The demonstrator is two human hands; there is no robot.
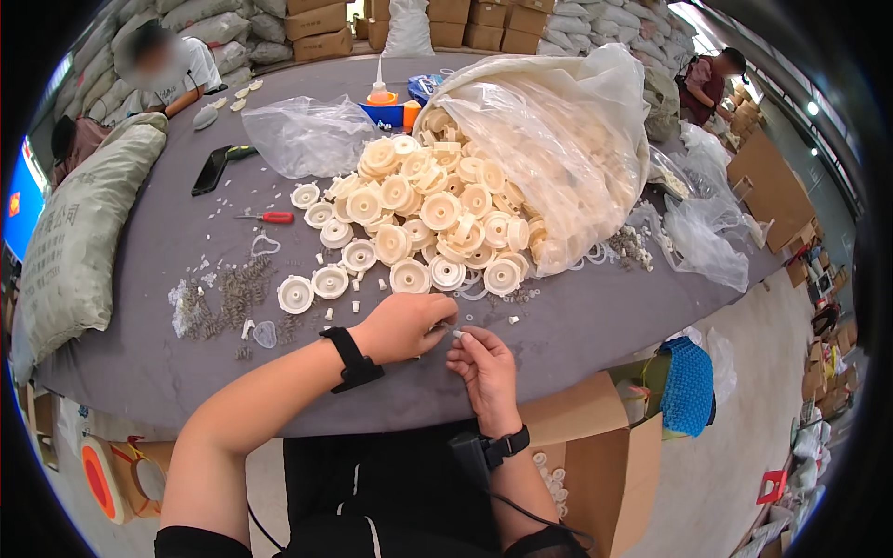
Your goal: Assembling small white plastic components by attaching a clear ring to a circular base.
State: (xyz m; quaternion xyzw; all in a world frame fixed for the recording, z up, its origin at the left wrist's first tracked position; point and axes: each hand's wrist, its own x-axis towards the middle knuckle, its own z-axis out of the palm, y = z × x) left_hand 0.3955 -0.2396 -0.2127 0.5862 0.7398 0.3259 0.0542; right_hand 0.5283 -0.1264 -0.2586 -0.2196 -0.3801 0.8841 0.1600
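Note:
Above the table's near edge my two hands are close together. Between the thumb and fingertips of my right hand point(484, 367) is a small pale plastic piece point(457, 333). Just left of it my left hand point(406, 325) is closed, its fingers curled toward that piece; whatever they may hold is hidden. Beyond my hands lie cream plastic wheels point(440, 210), heaped at the mouth of a large clear bag point(577, 139). Several more wheels point(296, 294) rest flat at the heap's left edge. Small white plugs point(355, 306) are scattered nearby.
Left of my arm lie metal springs point(244, 293) and clear rings point(265, 334). A red screwdriver point(277, 218) and a black phone point(211, 171) are farther back. A full woven sack point(84, 242) borders the left side; an open carton point(595, 474) stands below the table's front edge.

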